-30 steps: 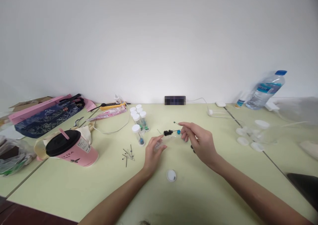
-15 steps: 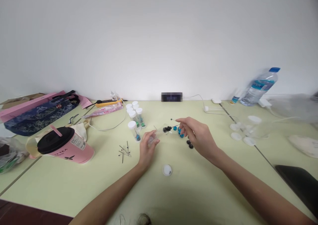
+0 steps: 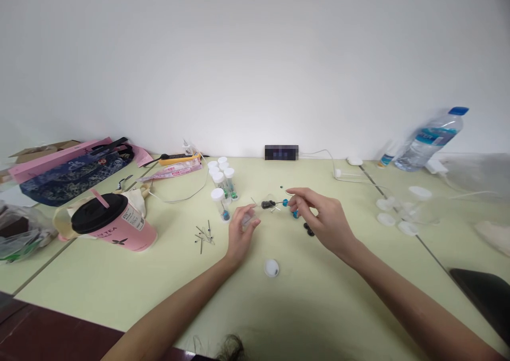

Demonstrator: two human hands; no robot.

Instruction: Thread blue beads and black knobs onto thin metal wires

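Observation:
My left hand (image 3: 241, 235) curls around a clear plastic tube (image 3: 251, 218) lying on its side. Black round pieces (image 3: 268, 204) sit just beyond its fingertips; whether they are inside the tube I cannot tell. My right hand (image 3: 324, 218) pinches a thin metal pin, largely hidden, whose small dark tip (image 3: 281, 187) shows past the index finger. Blue pieces (image 3: 285, 202) lie beneath those fingers, and more black pieces (image 3: 308, 229) are beside the palm. Between my forearms rests a white cap (image 3: 271, 268) with a small dark bit in it.
Several capped tubes (image 3: 218, 195) stand left of my left hand, near loose pins (image 3: 204, 236). Farther left is a pink cup (image 3: 131, 228). Empty clear tubes and lids (image 3: 408, 228) lie on the right, before a water bottle (image 3: 432, 140). A small display (image 3: 281, 152) stands by the wall.
The view has shifted slightly, so everything sits a little farther right. Both hands keep nearly the same pose; less of the pin shows past my right fingers.

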